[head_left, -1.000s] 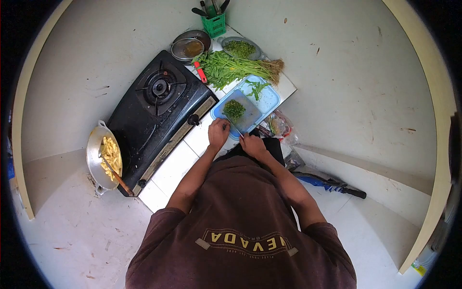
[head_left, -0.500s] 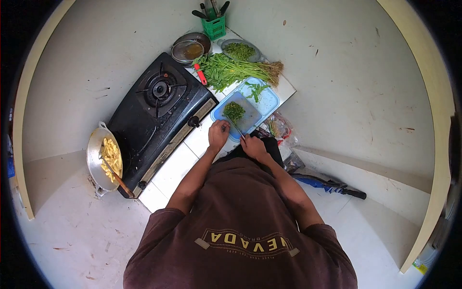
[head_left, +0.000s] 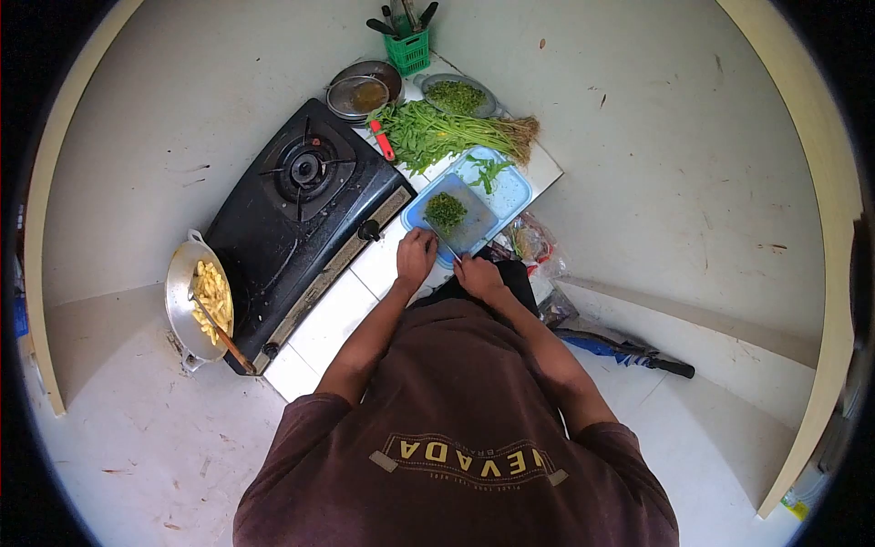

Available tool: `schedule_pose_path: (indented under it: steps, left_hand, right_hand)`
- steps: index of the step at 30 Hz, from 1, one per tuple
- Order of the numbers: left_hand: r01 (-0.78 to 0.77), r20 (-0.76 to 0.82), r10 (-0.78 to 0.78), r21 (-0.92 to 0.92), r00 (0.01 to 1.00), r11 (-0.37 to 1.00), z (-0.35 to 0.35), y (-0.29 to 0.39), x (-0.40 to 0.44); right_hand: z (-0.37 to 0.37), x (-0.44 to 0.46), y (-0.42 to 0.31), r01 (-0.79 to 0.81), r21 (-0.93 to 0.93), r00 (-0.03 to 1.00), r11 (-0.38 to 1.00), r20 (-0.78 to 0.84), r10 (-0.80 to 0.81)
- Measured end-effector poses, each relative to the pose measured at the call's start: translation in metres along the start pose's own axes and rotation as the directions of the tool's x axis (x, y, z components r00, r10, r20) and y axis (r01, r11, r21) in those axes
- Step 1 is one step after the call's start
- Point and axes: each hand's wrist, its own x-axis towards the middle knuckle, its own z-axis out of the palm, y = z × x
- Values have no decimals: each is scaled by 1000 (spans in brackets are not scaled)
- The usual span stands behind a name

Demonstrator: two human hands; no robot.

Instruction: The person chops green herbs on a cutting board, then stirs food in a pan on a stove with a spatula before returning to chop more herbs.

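My right hand (head_left: 478,275) is closed around the handle of a knife (head_left: 448,248). Its thin blade points up and left across a blue plastic tray (head_left: 407,219), towards my left hand. At the tray's near left edge, my left hand (head_left: 416,255) has its fingers curled close to the blade; whatever they may hold is hidden. A small mound of finely chopped greens (head_left: 446,211) lies on the tray just beyond both hands. A few leafy sprigs (head_left: 489,171) rest on the tray's lighter far section.
A black gas stove (head_left: 292,237) stands left, with a pan of yellow pieces (head_left: 211,296) and a spatula. Behind the tray lie long-stemmed greens (head_left: 437,132), a red-handled tool (head_left: 381,141), a bowl of chopped greens (head_left: 456,97), strainers (head_left: 357,95) and a green utensil basket (head_left: 407,53).
The knife blade has shifted off the chopped mound, towards my left hand and body. Both hands stay in nearly the same place.
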Motion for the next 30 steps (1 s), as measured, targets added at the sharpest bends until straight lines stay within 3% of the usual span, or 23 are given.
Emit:
schedule_pose_path:
  steps: [4,11,20,30]
  left_hand:
    - [-31,24,29,70,999,997,0,-2,0]
    - [-118,64,109,162,992,980,0,-8,-5]
    - [3,47,-9,113,999,994,3,-6,-3]
    - [-24,53,17,135,998,991,2,-8,-4]
  right_hand:
    - [2,20,-6,49,-7,999,999,-18,-49]
    - [-1,2,-2,-1,13,1000,1000,-14,1]
    - [-6,-8,2,18,26,1000,999,-8,-17]
    - [-3,-8,2,9,37,1000,999,8,-9]
